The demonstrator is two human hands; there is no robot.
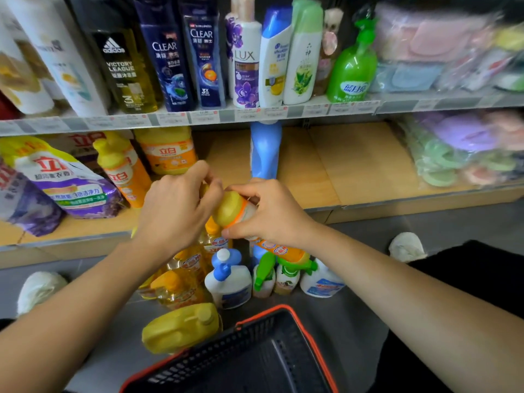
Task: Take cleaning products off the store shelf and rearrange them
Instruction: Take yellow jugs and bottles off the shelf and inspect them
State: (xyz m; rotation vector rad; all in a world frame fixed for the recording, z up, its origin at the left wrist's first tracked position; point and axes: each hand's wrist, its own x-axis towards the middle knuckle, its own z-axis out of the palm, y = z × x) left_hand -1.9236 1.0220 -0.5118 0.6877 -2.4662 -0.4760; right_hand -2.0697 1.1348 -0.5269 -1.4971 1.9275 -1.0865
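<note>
Wooden shelf point(354, 165); left hand point(175, 211), right hand point(272, 214) round bottle point(229, 208)

On the upper shelf point(397, 106) before you, a dark bottle point(124, 69) read "adidas VICTORY LEAGUE", with a large "3" low down. The left navy bottle point(167, 55) beside it carried "CLEAR", and the right navy bottle point(203, 46) showed "CLEAR" and "3X". A white and purple bottle point(245, 63) said "LUX". A green pump bottle point(353, 72) bore "蓝月亮". Below, "立白" stood on a yellow jug point(167, 151), an orange bottle point(122, 173) and a purple bag point(61, 180), which also read "3倍洁净力". The price tags point(198, 118) were too blurred for you to read.
</note>
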